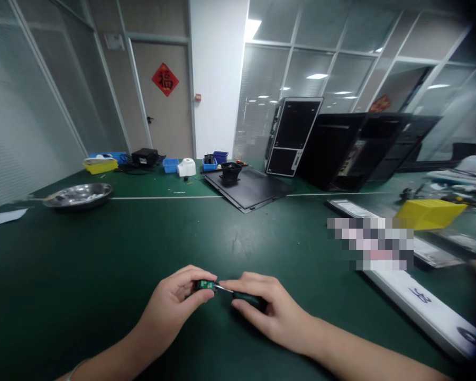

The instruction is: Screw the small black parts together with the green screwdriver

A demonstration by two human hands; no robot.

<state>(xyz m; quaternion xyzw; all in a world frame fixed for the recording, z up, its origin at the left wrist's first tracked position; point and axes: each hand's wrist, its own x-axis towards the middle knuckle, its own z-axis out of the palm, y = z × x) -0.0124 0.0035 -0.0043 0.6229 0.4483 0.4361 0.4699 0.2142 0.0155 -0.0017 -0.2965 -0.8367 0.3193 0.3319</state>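
Note:
Near the front middle of the green table, my left hand (178,293) pinches a small black part with a green circuit board (206,284) between thumb and fingers. My right hand (267,307) is wrapped round the dark handle of a screwdriver (249,300). Its thin metal shaft points left, and the tip meets the right end of the small board. Whether the tip sits in a screw or a gap is too small to tell. My left fingers cover part of the black piece.
A steel bowl (79,197) stands at the left. Farther back lie a black panel (252,190), blue bins (170,165) and a white plastic part (186,167). Computer cases (297,137) stand at the back right. A long white box (424,301) and a yellow bin (430,214) are on the right.

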